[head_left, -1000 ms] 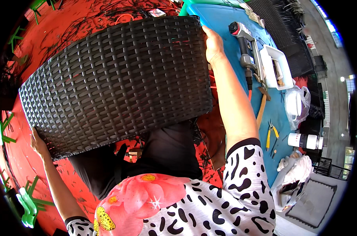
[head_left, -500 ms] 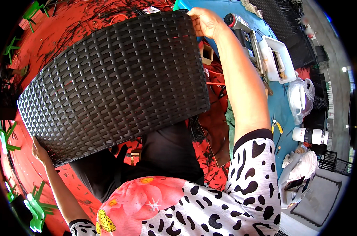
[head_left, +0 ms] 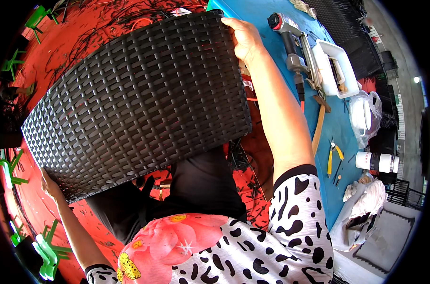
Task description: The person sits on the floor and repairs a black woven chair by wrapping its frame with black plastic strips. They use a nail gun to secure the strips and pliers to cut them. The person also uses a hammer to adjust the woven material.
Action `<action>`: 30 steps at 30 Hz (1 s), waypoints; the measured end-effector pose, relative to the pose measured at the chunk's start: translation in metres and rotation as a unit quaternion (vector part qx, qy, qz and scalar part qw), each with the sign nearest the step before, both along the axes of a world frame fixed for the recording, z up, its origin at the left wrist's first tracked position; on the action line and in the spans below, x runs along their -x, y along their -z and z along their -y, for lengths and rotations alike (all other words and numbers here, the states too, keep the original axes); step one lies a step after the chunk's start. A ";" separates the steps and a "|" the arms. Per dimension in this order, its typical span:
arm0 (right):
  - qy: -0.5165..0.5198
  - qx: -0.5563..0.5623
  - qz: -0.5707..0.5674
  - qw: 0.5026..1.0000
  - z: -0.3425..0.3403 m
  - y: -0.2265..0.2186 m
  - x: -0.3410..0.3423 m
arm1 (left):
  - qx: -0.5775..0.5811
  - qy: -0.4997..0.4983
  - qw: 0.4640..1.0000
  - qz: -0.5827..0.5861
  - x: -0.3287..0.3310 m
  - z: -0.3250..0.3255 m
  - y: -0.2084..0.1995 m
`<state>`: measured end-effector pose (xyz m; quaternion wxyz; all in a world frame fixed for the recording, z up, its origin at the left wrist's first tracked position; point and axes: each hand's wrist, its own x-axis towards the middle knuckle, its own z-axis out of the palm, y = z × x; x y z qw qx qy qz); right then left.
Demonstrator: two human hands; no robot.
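A large black woven rattan panel [head_left: 139,99] is held up before me, tilted across my lap. My right hand [head_left: 245,40] grips its far right corner, with the fingers partly hidden behind the edge. At the near left corner, my left hand [head_left: 50,184] is closed on the panel's edge, and some of its fingers are out of sight. The weave looks finished along the visible borders, with red floor showing through small gaps.
On the blue table [head_left: 340,125] at right lie an air nail gun [head_left: 290,45], a hammer [head_left: 320,118], yellow-handled pliers [head_left: 334,156], a white tub [head_left: 321,52] and a white bottle [head_left: 376,162]. Black strips litter the red floor [head_left: 27,199]. Green stools [head_left: 46,255] stand at left.
My right hand and forearm have shifted slightly left, and the panel's right corner has moved a little with them. More of the nail gun and the hammer now shows.
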<state>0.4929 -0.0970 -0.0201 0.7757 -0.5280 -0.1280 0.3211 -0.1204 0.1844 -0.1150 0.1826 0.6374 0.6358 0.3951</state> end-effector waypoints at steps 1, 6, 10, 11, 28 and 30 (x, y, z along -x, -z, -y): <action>0.002 0.001 0.001 1.000 -0.001 0.000 0.001 | 0.001 -0.001 1.000 0.000 0.004 -0.003 0.002; 0.014 0.003 0.025 1.000 -0.003 0.006 0.000 | 0.029 -0.006 1.000 -0.004 0.012 -0.009 0.007; 0.060 0.037 0.116 0.991 -0.007 0.017 -0.002 | 0.028 -0.009 0.999 -0.022 0.011 -0.009 0.006; 0.058 0.040 0.127 0.989 -0.008 0.018 -0.004 | 0.031 -0.014 0.999 -0.025 0.009 -0.007 0.005; 0.023 0.186 -0.039 0.982 -0.033 -0.017 -0.017 | 0.025 0.000 0.999 -0.023 0.000 0.001 -0.004; 0.021 0.176 -0.017 0.984 -0.033 -0.015 -0.017 | 0.031 0.003 0.999 -0.011 0.002 0.000 -0.003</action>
